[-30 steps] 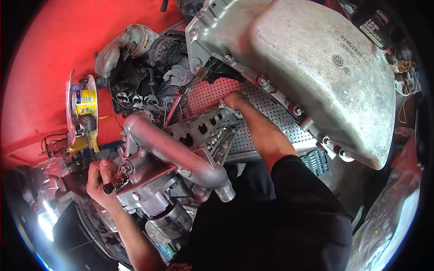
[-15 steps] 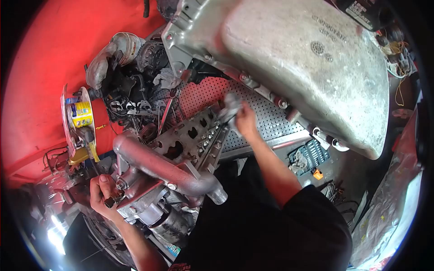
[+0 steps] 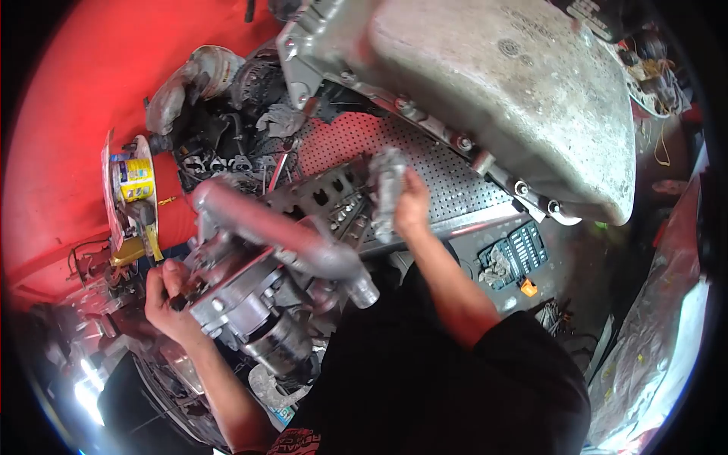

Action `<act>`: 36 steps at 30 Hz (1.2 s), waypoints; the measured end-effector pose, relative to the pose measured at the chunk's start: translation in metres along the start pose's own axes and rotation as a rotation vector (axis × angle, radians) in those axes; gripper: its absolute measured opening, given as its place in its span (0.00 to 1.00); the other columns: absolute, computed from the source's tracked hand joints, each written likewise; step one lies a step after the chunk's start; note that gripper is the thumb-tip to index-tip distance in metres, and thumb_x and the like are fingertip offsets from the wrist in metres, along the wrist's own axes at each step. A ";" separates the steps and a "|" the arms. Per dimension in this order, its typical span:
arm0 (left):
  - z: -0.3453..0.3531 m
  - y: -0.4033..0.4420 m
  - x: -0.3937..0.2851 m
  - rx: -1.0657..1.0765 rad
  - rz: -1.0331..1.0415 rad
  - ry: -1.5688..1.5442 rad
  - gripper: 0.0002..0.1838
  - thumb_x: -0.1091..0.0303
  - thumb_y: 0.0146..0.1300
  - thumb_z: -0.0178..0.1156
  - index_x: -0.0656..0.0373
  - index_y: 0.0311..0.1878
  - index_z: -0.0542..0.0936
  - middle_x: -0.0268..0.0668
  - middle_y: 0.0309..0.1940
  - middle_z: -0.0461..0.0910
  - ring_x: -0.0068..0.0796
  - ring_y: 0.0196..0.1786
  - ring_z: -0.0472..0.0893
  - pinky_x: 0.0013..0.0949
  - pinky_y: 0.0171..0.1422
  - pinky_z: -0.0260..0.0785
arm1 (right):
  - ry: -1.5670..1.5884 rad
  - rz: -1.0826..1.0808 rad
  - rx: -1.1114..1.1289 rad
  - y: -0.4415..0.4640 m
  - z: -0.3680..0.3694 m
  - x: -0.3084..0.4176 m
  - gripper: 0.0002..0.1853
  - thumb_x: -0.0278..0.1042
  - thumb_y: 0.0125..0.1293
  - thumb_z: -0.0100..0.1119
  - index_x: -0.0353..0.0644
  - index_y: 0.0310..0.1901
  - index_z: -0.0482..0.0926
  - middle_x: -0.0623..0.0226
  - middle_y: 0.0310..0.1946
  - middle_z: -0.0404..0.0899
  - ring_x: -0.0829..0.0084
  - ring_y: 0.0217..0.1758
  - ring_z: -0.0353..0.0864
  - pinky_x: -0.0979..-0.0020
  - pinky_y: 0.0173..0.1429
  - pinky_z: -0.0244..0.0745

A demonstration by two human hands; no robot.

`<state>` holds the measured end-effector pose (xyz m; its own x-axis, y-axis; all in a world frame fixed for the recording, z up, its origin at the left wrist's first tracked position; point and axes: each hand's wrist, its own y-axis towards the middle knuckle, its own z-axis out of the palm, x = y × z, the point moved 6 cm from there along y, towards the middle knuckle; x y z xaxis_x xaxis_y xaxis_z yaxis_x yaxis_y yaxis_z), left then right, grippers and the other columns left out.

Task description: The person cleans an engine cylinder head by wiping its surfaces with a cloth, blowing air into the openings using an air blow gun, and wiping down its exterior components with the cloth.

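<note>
Nearest, grasping a dark stub (image 3: 180, 302) at the left end of a metal pipe assembly (image 3: 277, 241) with the left hand (image 3: 168, 294), thumb and fingers curled around it. Showing a thick grey pipe on top of that assembly and a round metal housing (image 3: 282, 345) underneath, both a little blurred.

Just ahead, clutching a crumpled grey rag (image 3: 388, 194) in the right hand (image 3: 412, 203), fingers closed and partly out of sight behind the cloth. Holding the rag by the right end of a long metal block (image 3: 317, 199) with dark openings, in front of the near edge of the perforated desk (image 3: 447, 178); cannot tell whether touching the block.

Below the near edge of the desk, lying open on the floor, a tool case (image 3: 525, 250) with an orange item (image 3: 528, 287) just beside it.

Further on, lying past the block, a wrench (image 3: 280, 164), slanted, near the left part of the desk. Looming over the right side and far right corner of the desk, a big metal pan (image 3: 516, 98) with bolts along its rim. Heaped toward the far left corner, a second rag (image 3: 280, 120) and dark machine parts (image 3: 220, 133). Standing left of these, a yellow-labelled tub (image 3: 136, 180) against red.
</note>
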<state>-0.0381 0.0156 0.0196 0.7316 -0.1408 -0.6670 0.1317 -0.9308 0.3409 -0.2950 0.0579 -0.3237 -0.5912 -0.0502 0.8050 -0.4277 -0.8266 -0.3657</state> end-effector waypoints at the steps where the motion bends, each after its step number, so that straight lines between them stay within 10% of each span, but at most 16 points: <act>1: 0.001 0.003 0.002 0.019 0.025 -0.033 0.19 0.64 0.71 0.59 0.59 0.24 0.69 0.26 0.22 0.69 0.13 0.27 0.65 0.19 0.31 0.60 | 0.389 0.156 -0.079 -0.001 0.000 0.005 0.14 0.30 0.72 0.55 0.38 0.56 0.78 0.64 0.42 0.84 0.65 0.44 0.82 0.67 0.52 0.75; 4: -0.001 0.007 0.005 0.047 0.088 0.008 0.20 0.65 0.70 0.60 0.62 0.23 0.69 0.25 0.20 0.69 0.14 0.27 0.65 0.22 0.32 0.61 | -0.272 -0.275 0.443 -0.063 0.049 0.059 0.13 0.28 0.72 0.54 0.38 0.56 0.76 0.68 0.49 0.81 0.70 0.51 0.78 0.71 0.57 0.72; 7: -0.001 0.010 0.005 0.005 0.122 0.047 0.20 0.66 0.67 0.63 0.64 0.22 0.69 0.30 0.18 0.66 0.15 0.26 0.65 0.26 0.30 0.59 | 0.029 0.056 0.385 -0.061 0.036 0.008 0.17 0.25 0.70 0.57 0.39 0.59 0.73 0.70 0.52 0.78 0.79 0.53 0.75 0.75 0.58 0.71; 10: -0.005 0.007 -0.002 -0.040 0.183 0.255 0.16 0.64 0.63 0.65 0.63 0.25 0.73 0.39 0.21 0.71 0.34 0.23 0.69 0.35 0.30 0.62 | -0.269 -0.146 0.264 -0.065 0.040 0.022 0.17 0.24 0.67 0.59 0.38 0.58 0.75 0.71 0.47 0.80 0.82 0.47 0.76 0.78 0.52 0.73; 14: -0.010 0.003 -0.014 -0.049 0.199 0.389 0.16 0.56 0.62 0.63 0.59 0.28 0.78 0.42 0.27 0.78 0.46 0.29 0.77 0.43 0.34 0.68 | 0.218 -0.098 0.244 -0.101 0.051 0.060 0.16 0.31 0.71 0.53 0.36 0.56 0.78 0.68 0.42 0.83 0.79 0.40 0.81 0.79 0.41 0.74; 18: -0.011 0.004 -0.015 -0.045 0.202 0.506 0.19 0.49 0.63 0.58 0.58 0.31 0.80 0.44 0.33 0.82 0.51 0.37 0.82 0.51 0.41 0.72 | -0.633 -0.658 0.048 -0.123 0.040 0.090 0.12 0.36 0.69 0.51 0.37 0.43 0.78 0.71 0.28 0.76 0.78 0.28 0.74 0.75 0.31 0.67; 22: -0.011 0.012 -0.016 0.027 0.147 0.524 0.22 0.45 0.64 0.54 0.57 0.34 0.80 0.49 0.35 0.82 0.56 0.42 0.81 0.53 0.45 0.71 | -0.272 -0.211 -0.005 -0.076 -0.001 0.006 0.06 0.27 0.58 0.53 0.36 0.28 0.77 0.72 0.21 0.72 0.78 0.24 0.69 0.70 0.29 0.64; 24: -0.009 0.013 -0.016 0.048 0.197 0.514 0.22 0.46 0.65 0.53 0.58 0.36 0.81 0.48 0.38 0.83 0.54 0.43 0.82 0.52 0.47 0.72 | -0.555 -0.374 -0.026 -0.076 -0.004 0.015 0.06 0.25 0.54 0.50 0.33 0.28 0.77 0.68 0.20 0.73 0.74 0.25 0.71 0.65 0.32 0.67; 28: -0.014 0.012 -0.015 0.066 0.275 0.406 0.21 0.48 0.66 0.53 0.58 0.36 0.82 0.47 0.35 0.83 0.51 0.40 0.83 0.51 0.45 0.75 | -0.740 -0.442 -0.259 -0.114 -0.010 0.069 0.10 0.29 0.60 0.53 0.32 0.35 0.82 0.59 0.29 0.82 0.69 0.33 0.80 0.66 0.39 0.74; 29: -0.017 0.011 -0.015 0.058 0.281 0.373 0.22 0.47 0.66 0.53 0.58 0.35 0.82 0.47 0.34 0.83 0.49 0.38 0.84 0.50 0.43 0.76 | -0.805 -0.856 -0.246 -0.085 -0.065 0.064 0.11 0.31 0.64 0.52 0.34 0.38 0.82 0.61 0.35 0.82 0.72 0.35 0.80 0.69 0.40 0.77; 30: -0.016 0.013 -0.013 0.065 0.283 0.333 0.23 0.46 0.67 0.52 0.58 0.34 0.82 0.47 0.33 0.83 0.48 0.38 0.84 0.49 0.42 0.76 | -0.294 -0.585 -0.212 -0.096 -0.061 0.099 0.17 0.33 0.66 0.48 0.36 0.52 0.78 0.60 0.47 0.80 0.65 0.49 0.80 0.62 0.57 0.76; 31: -0.016 0.013 -0.012 0.073 0.285 0.299 0.24 0.45 0.67 0.51 0.57 0.34 0.83 0.47 0.33 0.83 0.47 0.37 0.84 0.49 0.42 0.76 | -0.183 -0.704 -0.171 -0.103 -0.059 0.138 0.15 0.42 0.69 0.55 0.38 0.48 0.78 0.63 0.39 0.81 0.71 0.36 0.81 0.72 0.43 0.78; 36: -0.028 0.004 -0.013 0.149 0.270 0.203 0.32 0.40 0.63 0.54 0.64 0.53 0.75 0.50 0.37 0.84 0.47 0.39 0.85 0.48 0.45 0.76 | -0.143 -0.885 0.327 -0.222 0.183 0.295 0.23 0.35 0.70 0.50 0.34 0.64 0.70 0.58 0.51 0.80 0.65 0.47 0.82 0.67 0.51 0.79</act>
<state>-0.0281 0.0226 0.0480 0.8464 -0.3326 -0.4159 -0.1725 -0.9101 0.3768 -0.2494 0.1241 0.0806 -0.0462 0.6190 0.7841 -0.4545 -0.7120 0.5353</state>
